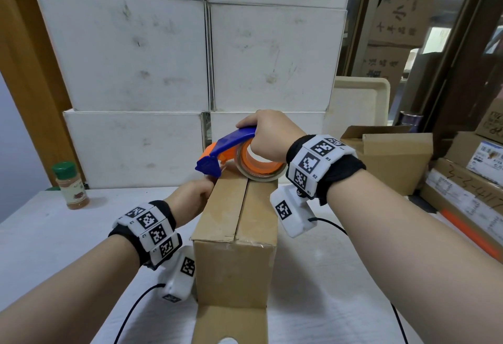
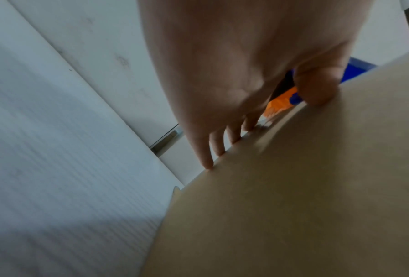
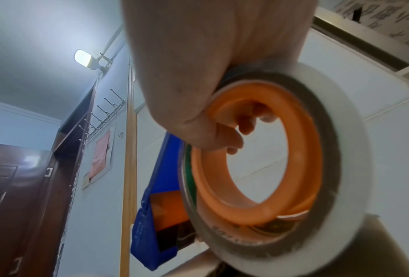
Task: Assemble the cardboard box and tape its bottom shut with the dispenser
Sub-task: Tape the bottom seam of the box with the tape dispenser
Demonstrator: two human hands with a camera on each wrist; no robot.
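Note:
A brown cardboard box stands on the white table, its closed flaps facing up with a centre seam. My right hand grips a blue and orange tape dispenser, fingers curled through the roll's orange core. The tape roll rests on the far end of the box top. My left hand holds the box's far left top corner, thumb on the edge and fingers down the far side. The dispenser's blue nose overhangs that corner.
White cartons are stacked right behind the box. A spice jar with a green lid stands at the left. An open brown box, a cream tray and more cartons crowd the right. Cables trail from my wrist cameras.

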